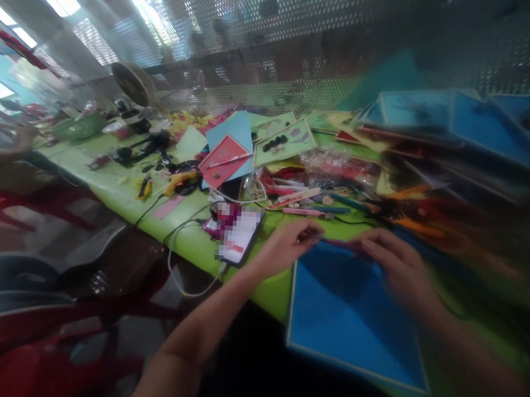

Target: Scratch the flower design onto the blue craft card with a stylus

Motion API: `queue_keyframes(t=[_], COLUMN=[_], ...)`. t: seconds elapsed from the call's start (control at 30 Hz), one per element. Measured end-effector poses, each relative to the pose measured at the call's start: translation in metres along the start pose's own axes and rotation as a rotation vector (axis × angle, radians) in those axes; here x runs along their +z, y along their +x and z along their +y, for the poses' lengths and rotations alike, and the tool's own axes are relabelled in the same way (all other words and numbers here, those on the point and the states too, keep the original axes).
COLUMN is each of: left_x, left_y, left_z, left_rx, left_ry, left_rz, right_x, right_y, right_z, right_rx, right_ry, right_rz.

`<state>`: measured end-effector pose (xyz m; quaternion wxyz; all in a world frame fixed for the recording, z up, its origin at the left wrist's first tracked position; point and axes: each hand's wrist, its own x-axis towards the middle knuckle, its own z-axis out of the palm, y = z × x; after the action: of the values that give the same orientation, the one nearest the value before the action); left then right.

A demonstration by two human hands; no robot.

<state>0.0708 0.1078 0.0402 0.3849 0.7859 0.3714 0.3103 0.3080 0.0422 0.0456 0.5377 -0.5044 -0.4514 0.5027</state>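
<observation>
A blue board with a pale edge (351, 325) lies in front of me at the near edge of the green table. Above its far edge, my left hand (299, 240) is closed on one end of a thin, dark reddish strip (340, 243). The strip's other end is pinched by the fingers of my right hand (390, 255). Blur hides what the strip is made of. Left of my left hand lies a phone (242, 236) with a white cable (195, 293) plugged into it.
Pens and markers (304, 211) lie beyond my hands. Orange-handled tools (415, 227) and a stack of blue boards (474, 122) are at the right. A red card (224, 161), a green card with black dots (284, 142) and a yellow tool (179, 182) lie farther left. Red chairs (54, 353) stand beside the table.
</observation>
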Motion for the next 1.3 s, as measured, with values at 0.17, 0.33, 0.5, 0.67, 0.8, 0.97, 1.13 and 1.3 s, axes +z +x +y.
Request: queue_keyframes(t=[0.17, 0.33, 0.5, 0.67, 0.8, 0.97, 1.13, 1.3], left_x=[-0.003, -0.001, 0.004, 0.008, 0.012, 0.015, 0.017, 0.020], left_y=[0.001, 0.002, 0.002, 0.001, 0.000, -0.001, -0.005, -0.009], left_z=[-0.001, 0.002, -0.003, -0.004, 0.000, 0.000, -0.005, -0.006], left_rx=[0.000, -0.011, -0.070, -0.120, -0.140, -0.150, -0.141, -0.109], left_ry=[-0.036, -0.097, -0.255, -0.427, -0.484, -0.507, -0.514, -0.469], left_rz=[0.006, -0.044, -0.117, -0.160, -0.155, -0.142, -0.137, -0.116], right_x=[-0.003, 0.000, 0.003, 0.003, 0.003, 0.006, 0.013, 0.014], right_y=[0.001, 0.002, 0.002, 0.002, -0.001, -0.003, -0.004, -0.003], right_z=[0.000, -0.002, -0.004, -0.005, -0.006, -0.006, -0.009, -0.009], right_rx=[0.004, -0.008, 0.030, 0.061, 0.083, 0.110, 0.133, 0.132], right_ry=[0.021, 0.007, 0.017, 0.042, 0.065, 0.102, 0.072, 0.060], right_rz=[0.012, -0.021, -0.012, -0.004, 0.002, 0.045, 0.049, 0.079])
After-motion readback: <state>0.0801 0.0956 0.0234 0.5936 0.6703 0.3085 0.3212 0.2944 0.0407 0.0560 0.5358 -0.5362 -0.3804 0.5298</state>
